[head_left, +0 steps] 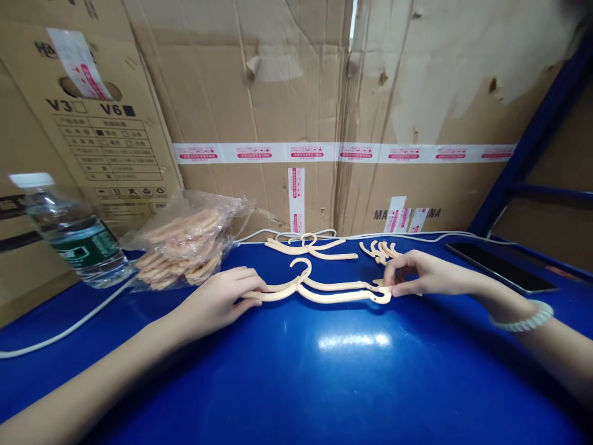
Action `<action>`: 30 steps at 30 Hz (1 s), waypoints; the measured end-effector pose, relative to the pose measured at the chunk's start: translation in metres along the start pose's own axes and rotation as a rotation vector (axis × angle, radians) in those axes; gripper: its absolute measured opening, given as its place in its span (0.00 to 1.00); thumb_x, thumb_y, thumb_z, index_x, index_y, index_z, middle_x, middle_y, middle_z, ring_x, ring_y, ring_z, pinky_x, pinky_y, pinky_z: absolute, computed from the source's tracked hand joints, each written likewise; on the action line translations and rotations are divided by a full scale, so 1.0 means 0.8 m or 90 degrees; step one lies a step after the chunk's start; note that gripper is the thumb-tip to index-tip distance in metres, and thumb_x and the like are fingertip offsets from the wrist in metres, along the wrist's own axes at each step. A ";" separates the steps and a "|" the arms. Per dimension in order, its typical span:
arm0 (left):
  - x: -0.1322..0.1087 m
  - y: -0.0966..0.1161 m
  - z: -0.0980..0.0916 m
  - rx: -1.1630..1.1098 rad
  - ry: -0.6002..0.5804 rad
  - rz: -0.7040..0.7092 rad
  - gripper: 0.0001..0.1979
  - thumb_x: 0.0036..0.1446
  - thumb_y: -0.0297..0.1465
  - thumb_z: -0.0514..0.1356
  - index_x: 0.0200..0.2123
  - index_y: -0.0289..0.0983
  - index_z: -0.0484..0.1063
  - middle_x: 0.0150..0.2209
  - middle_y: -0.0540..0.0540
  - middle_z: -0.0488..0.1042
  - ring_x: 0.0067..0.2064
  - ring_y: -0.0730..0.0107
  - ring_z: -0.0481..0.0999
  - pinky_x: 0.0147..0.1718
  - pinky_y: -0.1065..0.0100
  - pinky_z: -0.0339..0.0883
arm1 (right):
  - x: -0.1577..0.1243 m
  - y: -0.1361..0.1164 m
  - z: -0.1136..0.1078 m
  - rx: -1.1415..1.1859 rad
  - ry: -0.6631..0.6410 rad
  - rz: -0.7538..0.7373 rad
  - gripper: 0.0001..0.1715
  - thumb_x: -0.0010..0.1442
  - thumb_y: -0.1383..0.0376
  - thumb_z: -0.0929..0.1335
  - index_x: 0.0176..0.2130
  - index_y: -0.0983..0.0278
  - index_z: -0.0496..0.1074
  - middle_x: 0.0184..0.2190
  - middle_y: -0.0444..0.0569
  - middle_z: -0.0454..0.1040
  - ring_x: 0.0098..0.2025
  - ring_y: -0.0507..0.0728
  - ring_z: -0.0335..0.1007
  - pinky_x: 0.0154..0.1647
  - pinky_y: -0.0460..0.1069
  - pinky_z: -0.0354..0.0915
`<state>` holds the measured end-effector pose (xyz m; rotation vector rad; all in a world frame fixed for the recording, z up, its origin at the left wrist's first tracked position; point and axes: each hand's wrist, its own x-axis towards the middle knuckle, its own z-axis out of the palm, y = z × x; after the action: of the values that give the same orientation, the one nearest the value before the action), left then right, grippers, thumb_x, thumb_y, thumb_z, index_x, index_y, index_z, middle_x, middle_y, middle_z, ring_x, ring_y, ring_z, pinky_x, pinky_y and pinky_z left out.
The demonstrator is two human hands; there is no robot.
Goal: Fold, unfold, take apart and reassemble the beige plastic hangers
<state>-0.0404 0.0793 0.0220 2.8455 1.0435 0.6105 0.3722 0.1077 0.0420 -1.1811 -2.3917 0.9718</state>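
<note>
Cream plastic clothes hangers [333, 298] lie close together at the middle of the blue table, a curved hook rising at their centre. My left hand [229, 293] is closed on their left end, thumb and fingers pinching. At the opposite end, my right hand [410, 272] pinches a small cream hook piece [383, 295] against the arm tip; whether it is fastened there I cannot tell. Just behind lie more hangers [333, 254] of the same colour. Several loose small hook pieces [382, 249] sit behind my right fingers.
A clear plastic bag [185, 232] of cream pieces stands left, beside a water bottle [81, 235]. A dark phone [500, 266] lies at right. White cable [69, 330] crosses the left side and runs along the back. Cardboard boxes [259, 105] wall off the blue table [296, 383].
</note>
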 end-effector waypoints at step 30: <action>0.008 0.087 0.013 0.258 0.340 0.338 0.03 0.56 0.26 0.65 0.31 0.33 0.73 0.23 0.50 0.76 0.24 0.71 0.71 0.30 0.63 0.64 | -0.003 -0.083 0.100 0.021 0.181 -0.175 0.08 0.63 0.63 0.67 0.39 0.65 0.73 0.31 0.48 0.75 0.31 0.52 0.69 0.32 0.46 0.65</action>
<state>0.0104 0.0306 0.0274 3.4404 0.4534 1.4042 0.2925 0.0423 0.0299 -0.8818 -2.2248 0.7008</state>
